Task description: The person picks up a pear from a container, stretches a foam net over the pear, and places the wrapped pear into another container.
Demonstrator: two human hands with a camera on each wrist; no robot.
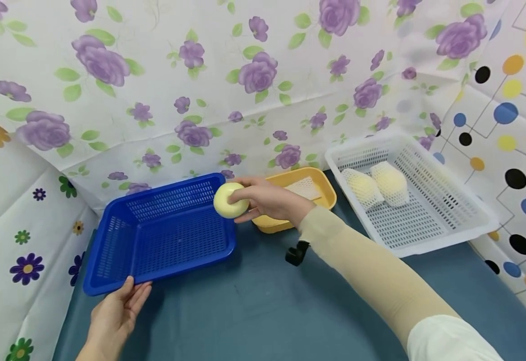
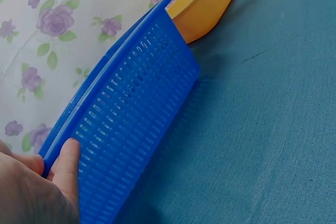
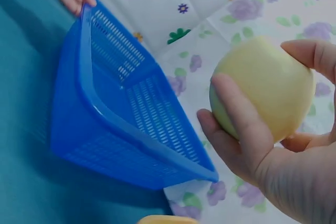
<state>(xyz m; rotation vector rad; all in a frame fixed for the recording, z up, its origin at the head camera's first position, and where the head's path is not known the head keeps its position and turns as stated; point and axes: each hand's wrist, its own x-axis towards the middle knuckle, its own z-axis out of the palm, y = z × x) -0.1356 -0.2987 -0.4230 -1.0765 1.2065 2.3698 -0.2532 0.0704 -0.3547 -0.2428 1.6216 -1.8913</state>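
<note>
A pale yellow round fruit [image 1: 231, 200] is gripped by the right hand [image 1: 263, 199], held above the right end of a blue basket [image 1: 179, 240]. In the right wrist view the fingers of the right hand [image 3: 294, 145] wrap round the fruit [image 3: 265, 85]. The left hand [image 1: 117, 316] pinches the front rim of the basket near its left corner. In the left wrist view the left hand [image 2: 42, 182] has its thumb and fingers on either side of the basket's rim [image 2: 100, 80]. The basket's inside shows nothing in it.
A yellow tray [image 1: 326, 186] with white foam netting [image 1: 304, 187] stands behind the right forearm. At the right, a white basket [image 1: 452, 240] holds two net-wrapped fruits [image 1: 390, 183]. A small black object [image 1: 296, 253] lies on the dark table. Patterned sheets hang behind and at the sides.
</note>
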